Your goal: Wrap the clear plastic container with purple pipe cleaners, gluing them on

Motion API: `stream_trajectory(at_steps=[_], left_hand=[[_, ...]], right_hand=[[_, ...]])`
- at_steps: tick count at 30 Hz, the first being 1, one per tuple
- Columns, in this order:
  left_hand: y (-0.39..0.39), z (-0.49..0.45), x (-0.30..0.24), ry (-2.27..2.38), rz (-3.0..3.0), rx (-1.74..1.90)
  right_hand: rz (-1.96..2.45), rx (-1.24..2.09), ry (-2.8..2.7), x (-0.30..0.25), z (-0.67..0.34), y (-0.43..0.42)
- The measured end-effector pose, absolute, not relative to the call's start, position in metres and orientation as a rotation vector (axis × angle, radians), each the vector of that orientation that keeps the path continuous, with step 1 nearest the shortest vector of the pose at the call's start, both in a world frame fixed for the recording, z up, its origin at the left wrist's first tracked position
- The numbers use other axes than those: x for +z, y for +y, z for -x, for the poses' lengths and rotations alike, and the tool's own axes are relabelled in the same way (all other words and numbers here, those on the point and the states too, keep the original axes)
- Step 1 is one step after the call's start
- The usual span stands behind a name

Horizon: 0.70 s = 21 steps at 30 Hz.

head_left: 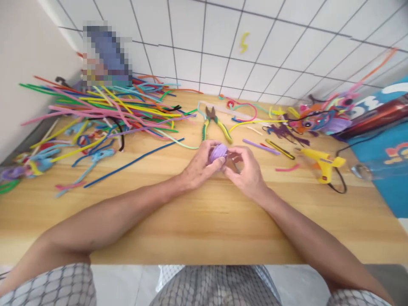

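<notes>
A lilac ball of wound pipe cleaner (218, 153) is held over the middle of the wooden table. My left hand (199, 165) wraps round it from the left, its thumb pressed on the front. From the right, my right hand (245, 170) pinches at the ball's edge with thumb and fingertips; exactly what lies between them is partly hidden. Just behind the hands lie pliers (210, 121) with green and yellow handles, their jaws pointing away. A straight lilac pipe cleaner (261, 146) and a yellow utility knife (280, 149) rest to the right.
A large heap of coloured pipe cleaners (127, 106) covers the back left of the table (191, 225). A yellow glue gun (323, 163) with a black cord lies on the right, near a colourful pipe-cleaner figure (321, 119). A tiled wall (191, 42) stands behind.
</notes>
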<state>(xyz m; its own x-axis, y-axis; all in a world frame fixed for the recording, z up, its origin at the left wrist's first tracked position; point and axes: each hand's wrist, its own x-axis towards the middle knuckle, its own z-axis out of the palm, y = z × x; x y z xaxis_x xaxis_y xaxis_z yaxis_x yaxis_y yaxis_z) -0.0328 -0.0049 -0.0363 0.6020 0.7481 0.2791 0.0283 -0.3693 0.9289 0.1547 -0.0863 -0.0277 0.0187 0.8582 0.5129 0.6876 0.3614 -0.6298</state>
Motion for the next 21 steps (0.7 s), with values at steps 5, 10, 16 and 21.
stream_trajectory(at_steps=[5,10,16,21], left_hand=[[-0.004,0.032,-0.04,0.614,-1.793,0.879],[-0.005,0.033,-0.043,0.601,-1.786,0.862],[-0.006,0.034,-0.04,0.6,-1.798,0.851],[-0.005,0.033,-0.039,0.592,-1.876,0.857]], right_hand=[[1.366,0.213,-1.714,-0.029,-0.155,-0.087],[1.374,0.184,-1.705,-0.031,-0.154,-0.088],[1.415,0.218,-1.69,-0.032,-0.156,-0.089],[1.46,0.419,-1.667,-0.022,-0.163,-0.089]])
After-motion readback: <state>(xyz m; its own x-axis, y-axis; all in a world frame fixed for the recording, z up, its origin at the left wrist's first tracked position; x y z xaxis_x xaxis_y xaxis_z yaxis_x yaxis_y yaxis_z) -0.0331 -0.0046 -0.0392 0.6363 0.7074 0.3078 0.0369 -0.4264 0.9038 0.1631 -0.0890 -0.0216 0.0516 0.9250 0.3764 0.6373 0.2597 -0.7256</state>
